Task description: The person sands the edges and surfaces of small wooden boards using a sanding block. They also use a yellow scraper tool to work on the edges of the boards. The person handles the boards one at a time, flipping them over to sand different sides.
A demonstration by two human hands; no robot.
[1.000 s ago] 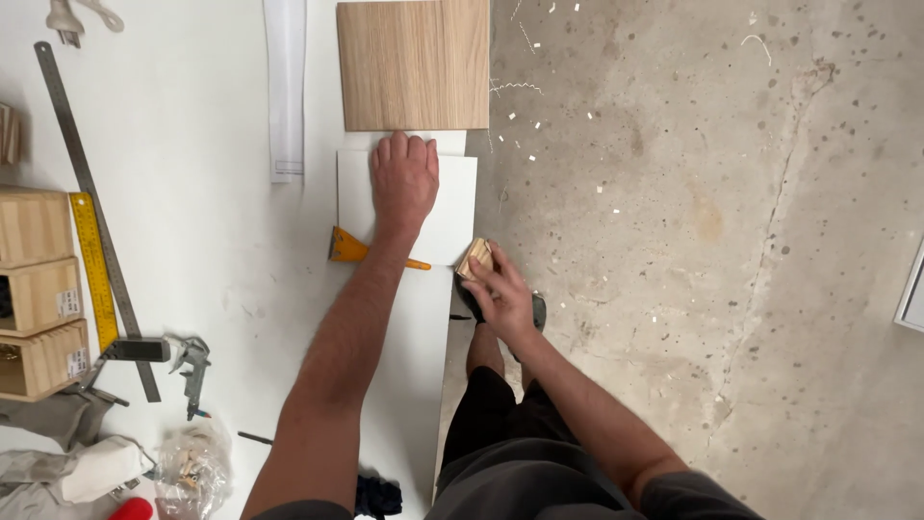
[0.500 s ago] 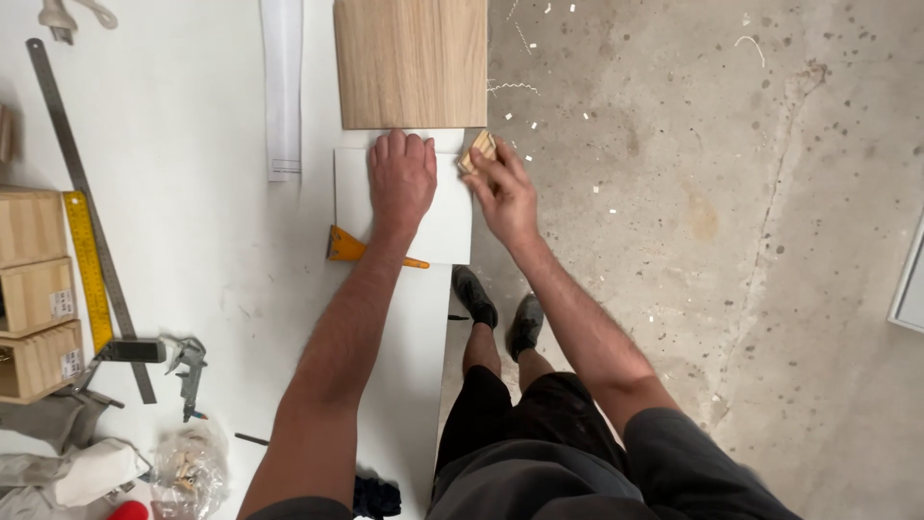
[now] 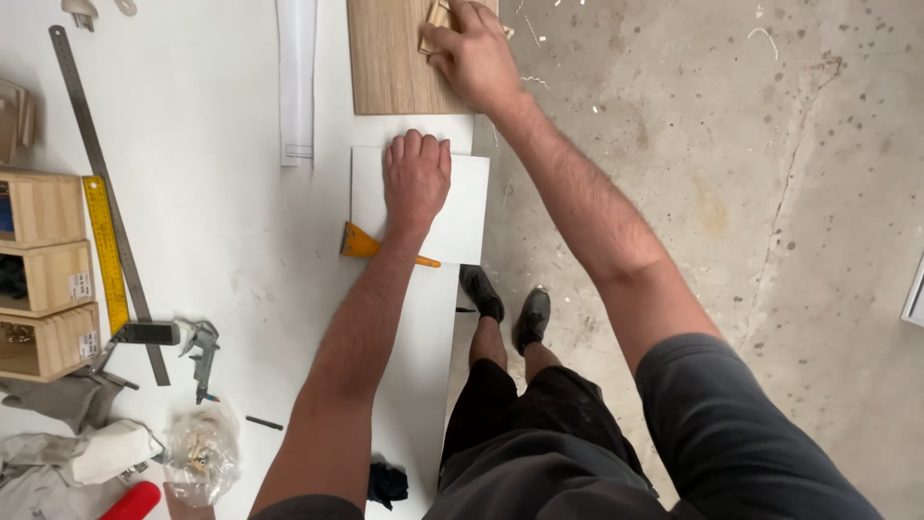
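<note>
My left hand [image 3: 416, 178] lies flat, fingers together, on a small white panel [image 3: 462, 226] at the right edge of a white worktable [image 3: 212, 221]. An orange scraper [image 3: 361, 243] pokes out from under that panel. Beyond it lies a light wood-grain board [image 3: 385, 67]. My right hand [image 3: 474, 53] reaches over this board and grips a small tan sanding block [image 3: 435, 24] that presses on the board's surface near its far right part.
A steel ruler [image 3: 96, 164], a yellow square [image 3: 106, 255], wooden boxes [image 3: 43, 279], a metal air gun [image 3: 200, 351], a bag of dowels [image 3: 197, 453], rags and a red handle sit at the left. A white strip [image 3: 296, 82] lies by the board. Speckled concrete floor [image 3: 731, 193] lies right.
My right hand has carried the sanding block from the white panel's right edge forward onto the wood-grain board. My left hand stays pressed on the white panel.
</note>
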